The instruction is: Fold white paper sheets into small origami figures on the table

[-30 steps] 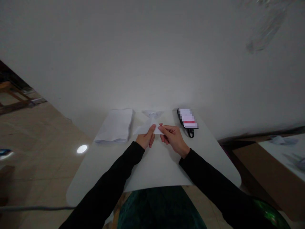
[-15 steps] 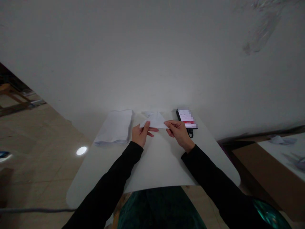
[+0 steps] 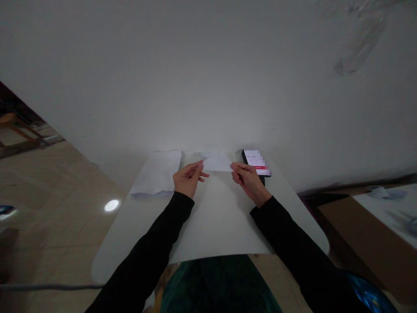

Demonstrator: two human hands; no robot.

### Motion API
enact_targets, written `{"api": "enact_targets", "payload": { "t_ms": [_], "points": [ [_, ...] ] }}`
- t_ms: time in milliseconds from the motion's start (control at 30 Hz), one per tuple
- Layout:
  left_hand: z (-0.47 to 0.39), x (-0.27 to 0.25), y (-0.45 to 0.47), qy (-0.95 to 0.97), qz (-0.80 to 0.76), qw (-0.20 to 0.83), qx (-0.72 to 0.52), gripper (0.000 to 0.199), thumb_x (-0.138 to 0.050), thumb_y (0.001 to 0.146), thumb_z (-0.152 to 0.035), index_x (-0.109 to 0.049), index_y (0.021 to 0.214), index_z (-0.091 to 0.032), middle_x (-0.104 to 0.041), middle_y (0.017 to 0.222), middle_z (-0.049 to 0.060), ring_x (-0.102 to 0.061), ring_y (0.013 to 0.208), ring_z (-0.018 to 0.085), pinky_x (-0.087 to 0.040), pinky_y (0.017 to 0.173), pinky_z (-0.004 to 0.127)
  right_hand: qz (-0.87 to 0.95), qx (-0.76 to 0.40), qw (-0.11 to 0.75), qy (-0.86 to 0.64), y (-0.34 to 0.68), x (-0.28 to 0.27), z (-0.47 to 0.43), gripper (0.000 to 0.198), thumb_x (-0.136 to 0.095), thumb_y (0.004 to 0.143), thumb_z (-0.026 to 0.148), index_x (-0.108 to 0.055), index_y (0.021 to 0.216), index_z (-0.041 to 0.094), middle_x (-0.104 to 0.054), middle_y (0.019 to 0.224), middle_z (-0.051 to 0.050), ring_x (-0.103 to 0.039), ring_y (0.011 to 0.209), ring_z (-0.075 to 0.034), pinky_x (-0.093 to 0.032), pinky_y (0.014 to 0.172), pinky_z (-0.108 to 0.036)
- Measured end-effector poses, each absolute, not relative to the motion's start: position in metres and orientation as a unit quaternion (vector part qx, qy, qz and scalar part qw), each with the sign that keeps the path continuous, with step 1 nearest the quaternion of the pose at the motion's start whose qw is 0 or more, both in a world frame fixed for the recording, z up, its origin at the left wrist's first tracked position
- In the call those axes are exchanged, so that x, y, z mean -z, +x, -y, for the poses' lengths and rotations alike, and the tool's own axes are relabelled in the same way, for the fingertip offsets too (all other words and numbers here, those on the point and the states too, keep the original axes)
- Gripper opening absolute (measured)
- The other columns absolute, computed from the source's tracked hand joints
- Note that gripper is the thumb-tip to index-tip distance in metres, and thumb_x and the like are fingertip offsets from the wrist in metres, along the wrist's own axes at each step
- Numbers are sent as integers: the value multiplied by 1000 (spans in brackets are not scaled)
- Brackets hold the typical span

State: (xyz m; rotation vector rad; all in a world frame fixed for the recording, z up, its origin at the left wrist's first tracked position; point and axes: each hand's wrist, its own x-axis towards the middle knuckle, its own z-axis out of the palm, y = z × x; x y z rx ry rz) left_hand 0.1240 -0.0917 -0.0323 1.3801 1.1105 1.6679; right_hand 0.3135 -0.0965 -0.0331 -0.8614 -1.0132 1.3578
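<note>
A folded sheet of white paper (image 3: 217,163) is stretched between my two hands, above the far part of the white table. My left hand (image 3: 189,179) pinches its left corner between thumb and index finger, the other fingers loosely bent. At the right corner, my right hand (image 3: 246,179) grips the paper between thumb and fingers. Faint fold lines cross the paper's upper part. To the left of my left hand lies a stack of white paper sheets (image 3: 156,171). Just beyond my right hand is a phone (image 3: 256,161) with a lit screen.
The white table (image 3: 221,230) stands against a grey-white wall (image 3: 208,78). On the right is a brown cardboard box (image 3: 365,243) beside a white surface with a crumpled piece on it. A wooden stool (image 3: 16,126) stands on the tiled floor at far left.
My left hand has shifted left and slightly up, from beneath the paper's lower edge to a pinch at its left corner. The paper and my right hand have moved slightly right.
</note>
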Motion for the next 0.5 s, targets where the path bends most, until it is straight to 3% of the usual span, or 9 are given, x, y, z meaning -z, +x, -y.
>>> {"api": "enact_targets", "payload": {
  "t_ms": [133, 300, 500],
  "points": [
    [92, 32, 118, 547, -425, 318, -647, 25, -70, 75, -33, -74, 92, -14, -68, 58, 1, -67, 52, 15, -52, 45, 23, 412, -624, 570, -341, 312, 33, 98, 23, -74, 70, 34, -58, 68, 17, -37, 46, 9, -26, 41, -4, -17, 41, -23],
    [90, 30, 111, 594, -363, 319, -643, 17, -72, 74, -28, -76, 87, -18, -71, 73, 3, -67, 56, 12, -54, 49, 23, 394, -638, 577, -323, 312, 32, 100, 24, -74, 72, 30, -54, 64, 18, -39, 46, 9, -26, 40, -3, -19, 41, -22],
    [92, 27, 112, 587, -398, 304, -636, 19, -72, 74, -34, -74, 78, -16, -71, 70, 3, -68, 60, 14, -58, 60, 28, 423, -587, 587, -363, 311, 32, 101, 22, -73, 71, 35, -65, 75, 16, -43, 46, 8, -30, 41, -5, -19, 41, -22]
  ]
}}
